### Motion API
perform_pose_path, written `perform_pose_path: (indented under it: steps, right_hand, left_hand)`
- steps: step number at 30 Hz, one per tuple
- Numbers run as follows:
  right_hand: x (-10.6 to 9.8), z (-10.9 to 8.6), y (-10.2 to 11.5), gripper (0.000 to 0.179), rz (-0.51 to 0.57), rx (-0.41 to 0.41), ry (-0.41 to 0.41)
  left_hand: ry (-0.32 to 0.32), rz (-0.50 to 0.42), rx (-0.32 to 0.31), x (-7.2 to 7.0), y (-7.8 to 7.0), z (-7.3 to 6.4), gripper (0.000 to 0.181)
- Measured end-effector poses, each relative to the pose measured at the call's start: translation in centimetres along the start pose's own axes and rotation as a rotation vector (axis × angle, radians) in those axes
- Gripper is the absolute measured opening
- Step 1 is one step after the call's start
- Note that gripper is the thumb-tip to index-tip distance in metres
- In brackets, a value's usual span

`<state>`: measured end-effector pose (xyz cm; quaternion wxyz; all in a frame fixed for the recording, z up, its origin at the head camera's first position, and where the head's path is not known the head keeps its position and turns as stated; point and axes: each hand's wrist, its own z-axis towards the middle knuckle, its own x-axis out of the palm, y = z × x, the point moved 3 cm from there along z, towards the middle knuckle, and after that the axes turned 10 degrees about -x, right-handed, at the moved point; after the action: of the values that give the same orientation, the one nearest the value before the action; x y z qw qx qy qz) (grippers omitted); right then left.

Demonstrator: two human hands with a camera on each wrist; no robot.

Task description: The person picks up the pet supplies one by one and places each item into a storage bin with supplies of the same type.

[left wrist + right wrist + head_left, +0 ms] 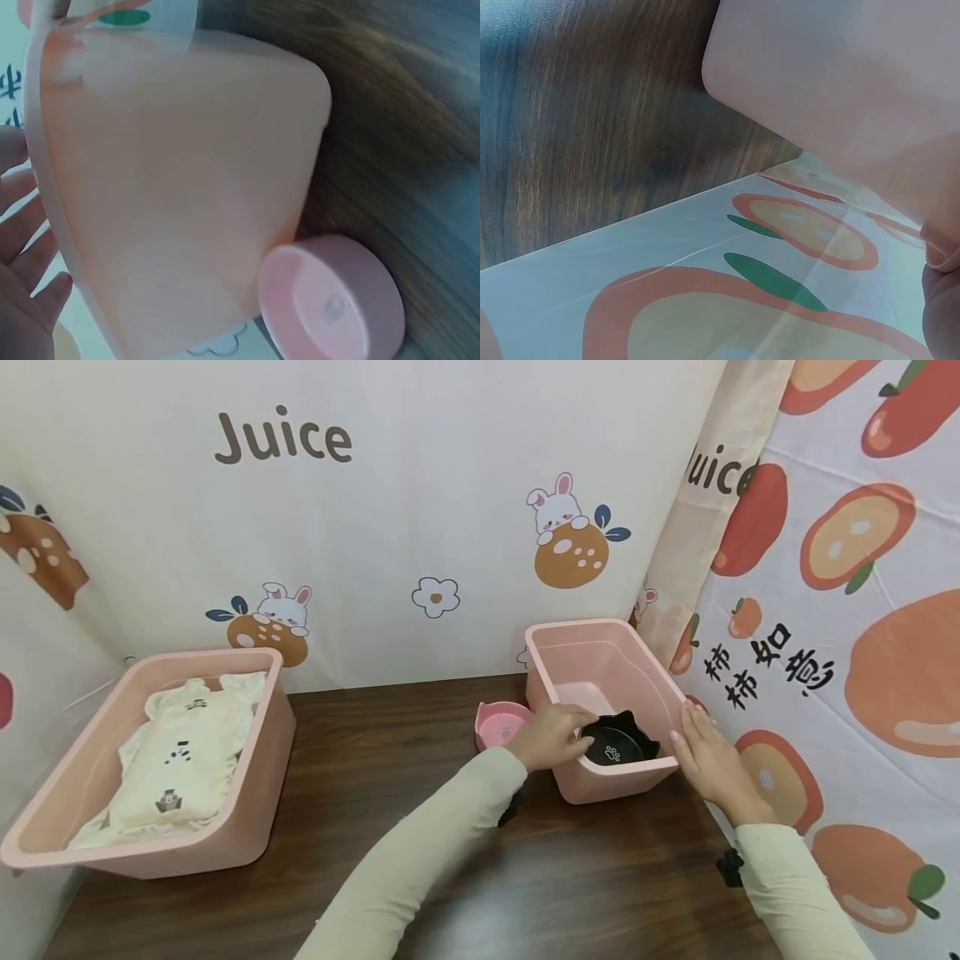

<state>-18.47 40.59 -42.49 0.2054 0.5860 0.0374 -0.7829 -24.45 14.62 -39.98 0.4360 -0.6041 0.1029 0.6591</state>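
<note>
In the head view my left hand [551, 735] reaches over the left rim of a pink bin [582, 660]. Its thumb and fingers pinch the left edge of a black cat-eared bowl [619, 745] with a paw print, inside the bin near its front. From the left wrist the bowl is hidden behind the bin's wall [180, 172]. My right hand [708, 756] rests along the bin's right side, fingers straight, thumb at the rim. Left of the bin, on the table, is a pink cat-eared bowl [501, 723], seen close in the left wrist view.
A larger pink bin [258, 777] stands on the left of the dark wooden table [390, 760]. Inside lies a cream, ruffled cloth item [183, 760] with small animal prints. Printed curtains [420, 510] hang behind and on both sides, close to the right bin.
</note>
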Motion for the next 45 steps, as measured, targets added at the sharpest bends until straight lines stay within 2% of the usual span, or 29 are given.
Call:
perform_pose_path:
  steps: [2, 6, 14, 20, 26, 30, 33, 35, 41, 45]
  right_hand:
    - [0.0, -0.1, 0.0, 0.059, -0.006, -0.008, -0.001]
    - [0.0, -0.2, 0.0, 0.058, -0.018, -0.031, -0.002]
    - [0.0, -0.1, 0.1, 0.058, -0.036, -0.052, 0.0]
    - [-0.2, 0.2, 0.1, 0.058, -0.081, -0.078, 0.023]
    - [-0.5, 0.3, 0.3, 0.058, -0.091, -0.08, 0.046]
    - [-0.6, 0.2, 0.4, 0.059, -0.086, -0.069, 0.061]
    - [-0.6, 0.2, 0.3, 0.059, -0.087, -0.061, 0.066]
    - [-0.6, 0.2, 0.3, 0.059, -0.089, -0.064, 0.063]
    - [-0.5, 0.1, 0.3, 0.059, -0.079, -0.063, 0.061]
    - [-0.5, 0.1, 0.3, 0.059, -0.075, -0.059, 0.059]
  left_hand:
    - [-0.011, 0.007, -0.032, -0.4, 0.5, -0.3, 0.04]
    - [0.008, 0.009, -0.08, -0.8, 1.9, -0.9, 0.041]
    - [-0.005, -0.025, -0.179, -0.9, 5.1, -2.9, 0.057]
    - [0.069, -0.023, -0.285, 0.0, 7.6, -4.4, 0.063]
    - [0.103, 0.006, -0.307, 1.4, 9.5, -6.0, 0.063]
    - [0.161, 0.055, -0.347, 2.4, 10.6, -7.1, 0.062]
    - [0.194, 0.061, -0.37, 3.1, 11.0, -7.7, 0.061]
    - [0.186, 0.058, -0.378, 3.5, 11.2, -8.0, 0.059]
    - [0.09, 0.061, -0.385, 4.4, 11.6, -8.0, 0.054]
    - [0.062, 0.081, -0.394, 4.8, 11.9, -8.0, 0.057]
